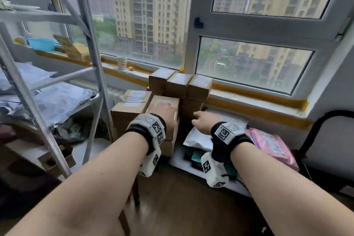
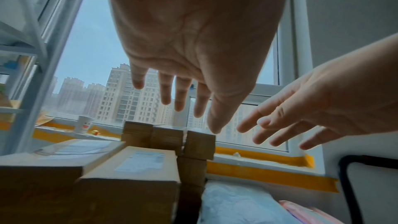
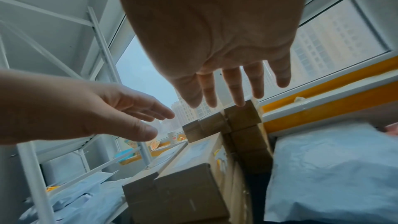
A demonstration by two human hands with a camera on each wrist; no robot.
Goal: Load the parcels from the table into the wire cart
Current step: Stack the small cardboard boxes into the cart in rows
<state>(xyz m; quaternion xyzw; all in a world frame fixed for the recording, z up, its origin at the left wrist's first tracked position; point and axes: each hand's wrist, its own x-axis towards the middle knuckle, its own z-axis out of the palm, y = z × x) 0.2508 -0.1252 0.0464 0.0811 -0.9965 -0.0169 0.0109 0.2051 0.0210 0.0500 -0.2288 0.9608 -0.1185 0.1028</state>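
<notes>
Below the window (image 1: 254, 63), against the sill: cardboard boxes stacked in a cluster. Three small boxes (image 1: 181, 82) side by side on top at the back; two larger boxes in front, one at left (image 1: 132, 105), one beside it (image 1: 162, 101) with a white label. Right of the stack: a white mailer (image 1: 199, 136) lying flat, a pink packet (image 1: 272, 145) beyond it.

Left hand (image 1: 162, 110) stretched forward above the labelled box, palm down, fingers (image 2: 165, 91) straight and spread, gripping nothing; contact with the box top cannot be told. Right hand (image 1: 204, 119) reaching alongside, near the stack's right edge and over the mailer, fingers (image 3: 234, 89) loosely extended and apart, holding nothing.

Left of the boxes: a metal rack (image 1: 92, 44) with grey poly bags (image 1: 57, 99) on its shelves. On the sill: a paper cup (image 1: 122, 62). At far right: a black tube frame (image 1: 316, 130). Wire cart out of sight.
</notes>
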